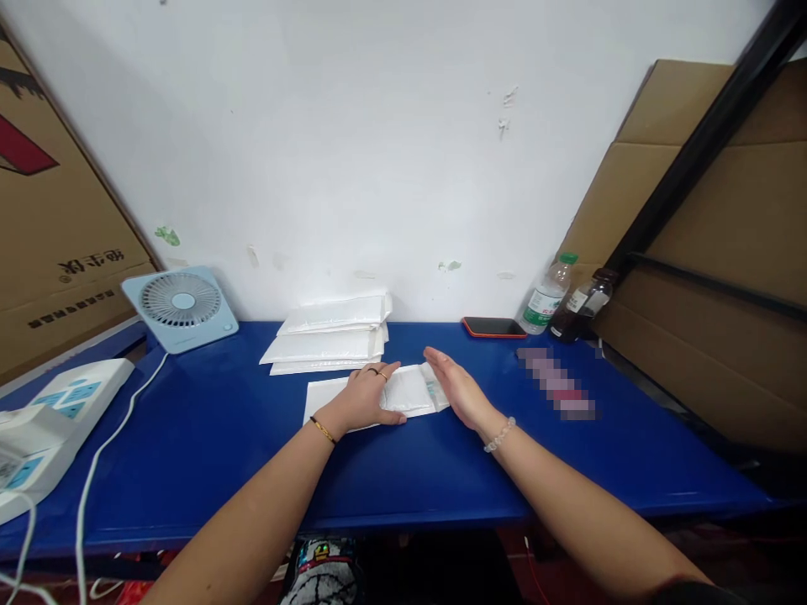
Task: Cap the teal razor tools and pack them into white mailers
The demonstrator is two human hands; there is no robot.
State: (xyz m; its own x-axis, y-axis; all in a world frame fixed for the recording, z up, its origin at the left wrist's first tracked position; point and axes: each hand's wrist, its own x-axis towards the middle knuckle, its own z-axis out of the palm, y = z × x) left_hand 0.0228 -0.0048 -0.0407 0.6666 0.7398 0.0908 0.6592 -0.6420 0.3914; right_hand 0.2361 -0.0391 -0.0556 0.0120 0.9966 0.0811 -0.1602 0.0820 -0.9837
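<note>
A white padded mailer [413,390] lies flat on the blue table [208,428] in front of me. My left hand [364,399] rests palm-down on its middle with fingers spread, wearing rings and a gold bracelet. My right hand [456,388] stands on its edge against the mailer's right end, fingers straight and together, a bead bracelet on the wrist. Neither hand grips anything. Behind the mailer sits a stack of white mailers [331,334] near the wall.
A pale blue desk fan [180,306] stands at the back left, beside a white machine [44,424] with white cables. A phone [493,327] and two bottles [545,296] stand at the back right. Cardboard sheets lean on both sides; a black frame [706,143] crosses the right.
</note>
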